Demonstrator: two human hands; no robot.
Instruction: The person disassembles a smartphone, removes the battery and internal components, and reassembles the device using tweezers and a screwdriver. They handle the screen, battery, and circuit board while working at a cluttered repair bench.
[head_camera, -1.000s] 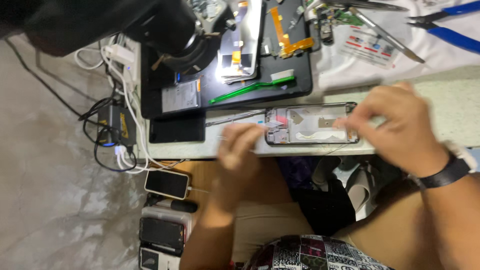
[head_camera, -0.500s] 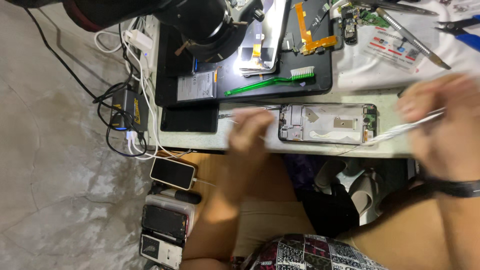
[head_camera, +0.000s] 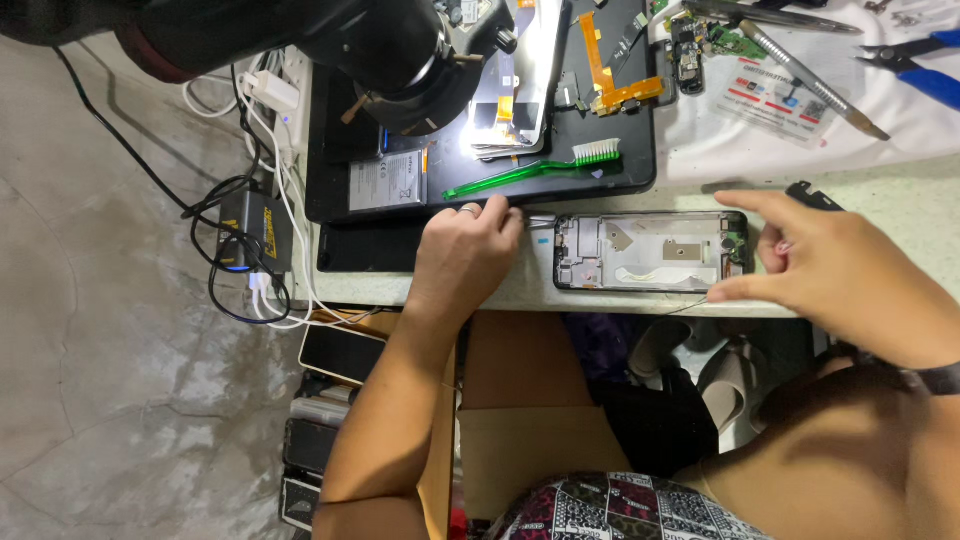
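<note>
An opened phone frame (head_camera: 650, 250), with its metal inner plates showing, lies flat near the front edge of the bench. My left hand (head_camera: 465, 250) rests just left of it, fingers closed on thin metal tweezers (head_camera: 535, 222) whose tips point at the frame's left end. My right hand (head_camera: 840, 270) is at the frame's right end with its fingers spread. The index finger reaches over the top right corner and the thumb touches the lower right edge. A hair-thin strand (head_camera: 690, 305) runs along the bench edge up to the thumb.
Behind the frame, a black mat (head_camera: 600, 120) holds a green toothbrush (head_camera: 530, 175), orange flex cables and phone parts under a black microscope (head_camera: 400, 50). Blue pliers (head_camera: 915, 65) and a metal tool (head_camera: 810, 70) lie back right. A charger and cables (head_camera: 250, 235) hang left; several phones (head_camera: 340, 352) are below.
My right hand, which had drawn a thin white strip out to the right, has come back to the frame's right end. My left hand has moved up to the frame's left end.
</note>
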